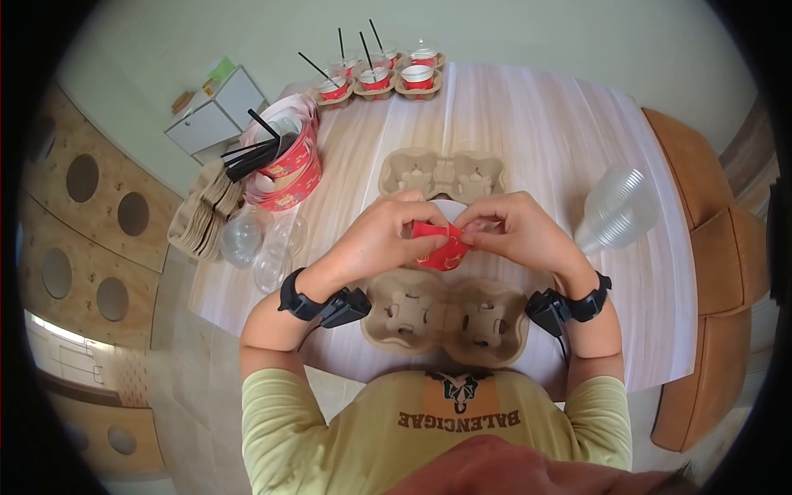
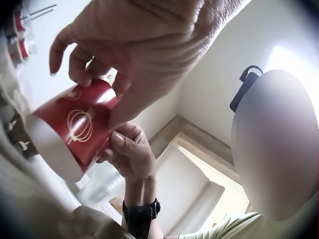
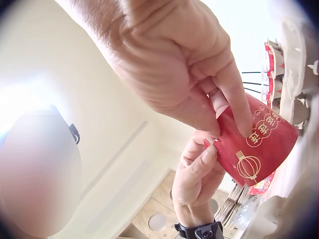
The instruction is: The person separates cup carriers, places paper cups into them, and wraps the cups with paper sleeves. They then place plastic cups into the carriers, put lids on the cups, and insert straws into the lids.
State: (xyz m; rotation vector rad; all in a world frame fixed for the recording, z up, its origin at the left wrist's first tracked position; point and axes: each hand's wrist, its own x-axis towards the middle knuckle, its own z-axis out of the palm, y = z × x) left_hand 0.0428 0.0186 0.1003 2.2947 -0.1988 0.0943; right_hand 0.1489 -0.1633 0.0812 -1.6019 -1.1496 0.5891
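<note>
A red paper sleeve with gold print [image 1: 440, 252] is held between both hands above the table, its white inside showing at one end. The left hand [image 1: 381, 235] pinches one side of it with thumb and fingers, and the right hand [image 1: 516, 231] pinches the other side near the seam. In the left wrist view the sleeve [image 2: 82, 124] looks curved into a tube with a lantern drawing. The right wrist view shows the sleeve [image 3: 259, 144] with thumbs close together at its edge.
Cardboard cup carriers [image 1: 445, 318] lie in front of and behind the hands. Stacked clear cups [image 1: 619, 208] lie at right. At left are red printed stacks [image 1: 289, 177], black straws [image 1: 252, 157], clear lids [image 1: 242, 239] and stacked carriers [image 1: 200, 216]. Filled carriers [image 1: 375, 92] stand at the back.
</note>
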